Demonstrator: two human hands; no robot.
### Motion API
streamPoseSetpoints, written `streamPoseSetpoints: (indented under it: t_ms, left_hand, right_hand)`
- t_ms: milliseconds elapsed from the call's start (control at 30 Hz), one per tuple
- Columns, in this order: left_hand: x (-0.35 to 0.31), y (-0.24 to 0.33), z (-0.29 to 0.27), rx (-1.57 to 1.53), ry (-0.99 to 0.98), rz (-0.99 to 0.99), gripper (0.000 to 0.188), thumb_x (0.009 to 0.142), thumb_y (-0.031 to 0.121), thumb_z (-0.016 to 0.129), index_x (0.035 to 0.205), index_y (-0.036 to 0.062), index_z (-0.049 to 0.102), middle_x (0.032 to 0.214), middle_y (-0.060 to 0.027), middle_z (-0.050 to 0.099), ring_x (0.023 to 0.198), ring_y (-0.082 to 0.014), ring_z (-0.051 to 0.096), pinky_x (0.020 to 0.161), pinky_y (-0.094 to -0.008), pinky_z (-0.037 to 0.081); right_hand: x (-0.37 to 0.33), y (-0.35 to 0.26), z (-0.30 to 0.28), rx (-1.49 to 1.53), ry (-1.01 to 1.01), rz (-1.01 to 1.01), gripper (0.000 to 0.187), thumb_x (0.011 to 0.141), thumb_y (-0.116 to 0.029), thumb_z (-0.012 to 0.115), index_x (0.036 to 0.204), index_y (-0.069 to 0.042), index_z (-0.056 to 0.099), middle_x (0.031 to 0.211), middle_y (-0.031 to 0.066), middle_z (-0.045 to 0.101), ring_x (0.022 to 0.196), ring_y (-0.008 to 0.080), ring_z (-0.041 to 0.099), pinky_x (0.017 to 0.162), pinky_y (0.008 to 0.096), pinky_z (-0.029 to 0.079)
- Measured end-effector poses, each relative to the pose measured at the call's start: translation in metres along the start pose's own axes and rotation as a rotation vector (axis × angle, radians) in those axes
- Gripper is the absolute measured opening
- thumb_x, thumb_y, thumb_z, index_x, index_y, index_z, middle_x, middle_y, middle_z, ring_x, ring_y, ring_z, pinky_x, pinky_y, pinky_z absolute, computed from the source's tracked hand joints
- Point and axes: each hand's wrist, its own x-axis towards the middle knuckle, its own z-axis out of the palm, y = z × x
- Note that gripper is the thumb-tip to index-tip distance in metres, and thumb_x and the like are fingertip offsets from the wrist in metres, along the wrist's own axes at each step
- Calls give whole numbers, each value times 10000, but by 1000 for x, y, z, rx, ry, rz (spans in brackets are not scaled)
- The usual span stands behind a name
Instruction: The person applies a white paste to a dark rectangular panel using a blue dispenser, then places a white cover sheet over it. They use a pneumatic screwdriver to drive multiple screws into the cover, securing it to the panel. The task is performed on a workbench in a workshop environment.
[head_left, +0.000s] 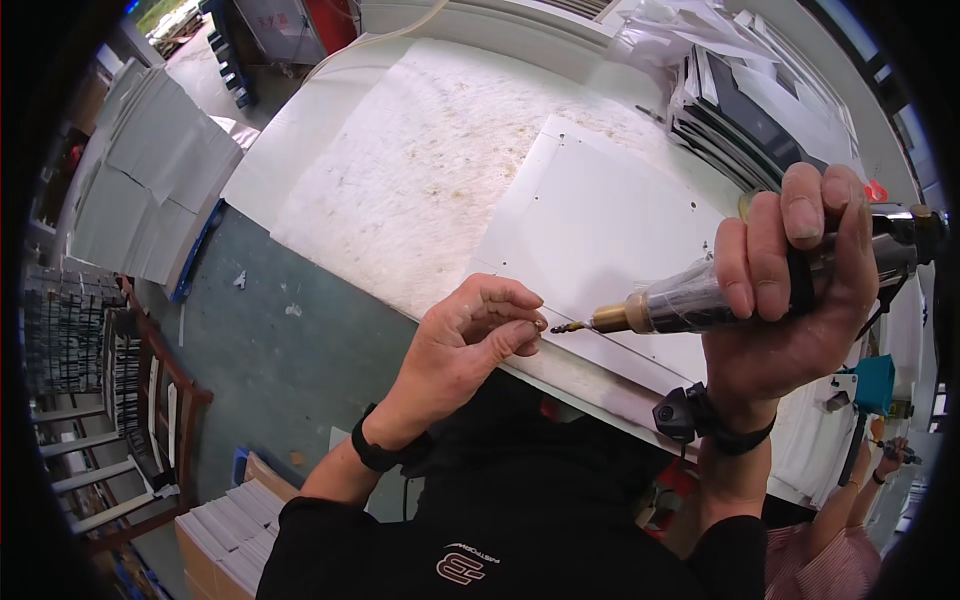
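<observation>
My right hand (800, 260) is wrapped round a straight power screwdriver (690, 298), held sideways above the table with its nose to the left. Clear film covers part of its dark body, and the nose is brass-coloured. A short dark and gold bit (570, 327) sticks out of that nose. Just left of the bit's tip, my left hand (470, 335) pinches a small coppery metal piece (541, 325) between thumb and finger; its exact kind is too small to make out. Beneath both hands lies a flat white panel (590, 220) with small holes near its edges.
The panel rests on a worn, fuzzy white mat (400, 150) covering the table. Stacked dark and white panels (740, 110) stand at the far right. Stacks of white sheets (150, 180) are at left, beside a green floor (290, 300). Another person's arm (840, 510) shows at lower right.
</observation>
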Motion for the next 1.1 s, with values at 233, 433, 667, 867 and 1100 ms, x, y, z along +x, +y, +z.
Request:
streamPoseSetpoints:
  t_ms: [233, 433, 667, 867, 1100]
  left_hand:
    - [0, 4, -8, -50, 20, -36, 240, 1012, 15, 645, 1237, 26, 564, 1101, -78, 664, 988, -124, 673, 894, -294, 601]
    - [-1, 3, -10, -75, 13, -18, 246, 1009, 11, 645, 1240, 27, 561, 1107, -78, 647, 1031, -126, 656, 894, -310, 614]
    - [0, 3, -10, -63, -10, -17, 234, 1022, 23, 625, 1246, 19, 558, 1130, -72, 630, 1034, -118, 651, 891, -292, 610]
    - [-1, 6, -13, -24, 4, -13, 229, 1013, 31, 647, 1229, 34, 574, 1110, -67, 662, 982, -103, 653, 809, -260, 590]
    - [18, 24, -25, 606, 139, 315, 233, 963, 3, 686, 1183, 43, 619, 1081, -79, 727, 979, -126, 706, 769, -233, 528]
  right_hand:
    - [6, 16, 9, -33, -3, 24, 195, 1118, -227, 413, 1103, -49, 492, 928, 60, 545, 534, 78, 398, 483, 252, 438]
    - [7, 19, 10, -48, 2, 13, 208, 1121, -237, 407, 1095, -49, 492, 925, 57, 546, 536, 77, 402, 488, 249, 446]
    - [7, 19, 13, -54, -8, 2, 219, 1124, -238, 391, 1097, -43, 488, 930, 62, 535, 546, 79, 427, 504, 254, 472]
    - [11, 21, 13, -53, -92, 22, 222, 1126, -234, 382, 1118, -41, 493, 957, 64, 535, 555, 80, 421, 515, 256, 464]
    - [46, 46, 13, -107, -270, 5, 287, 1121, -237, 363, 1172, -15, 537, 983, 67, 565, 554, 64, 416, 524, 242, 428]
